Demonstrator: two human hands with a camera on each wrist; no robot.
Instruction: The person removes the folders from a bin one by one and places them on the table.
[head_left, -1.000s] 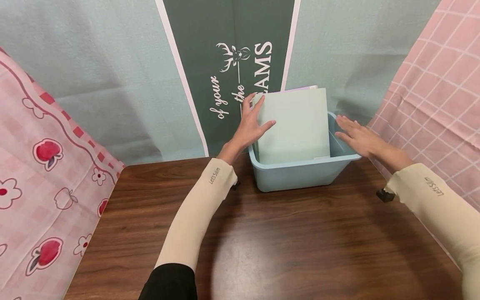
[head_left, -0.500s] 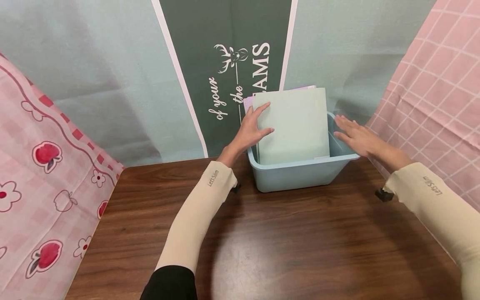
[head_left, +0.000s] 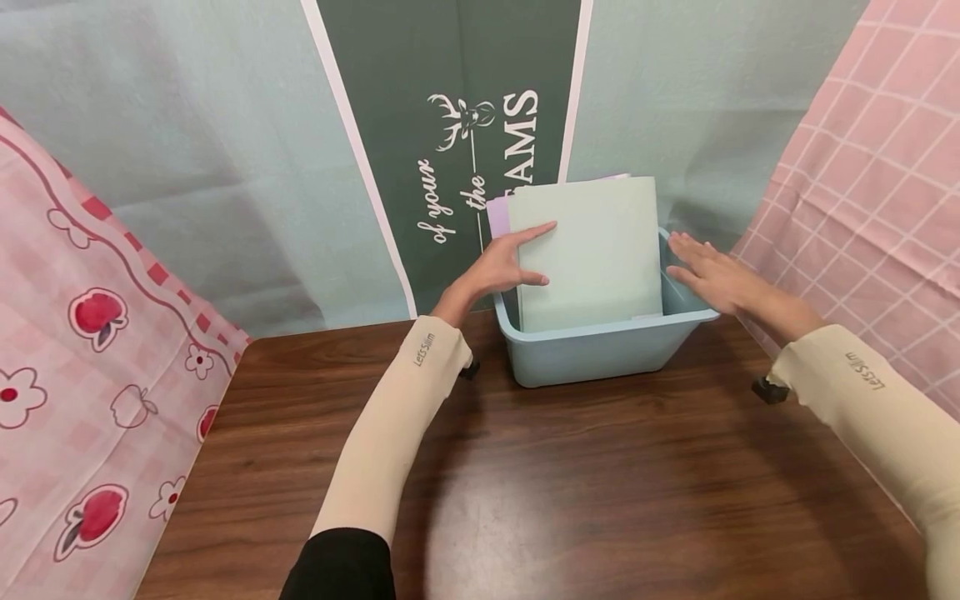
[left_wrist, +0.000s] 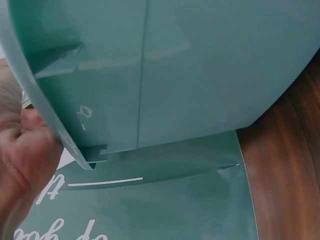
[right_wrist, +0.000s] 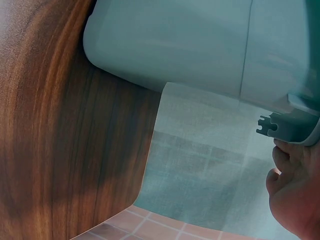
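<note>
Inside blue bin — green folder upright, left hand touching

The bin was pale blue, its front sheet mint green (lilac sheet behind); the table was dark woodgrain.

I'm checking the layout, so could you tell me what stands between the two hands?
In the head view, the pale green folder stands upright in the blue bin, between the left hand and right hand.
</note>
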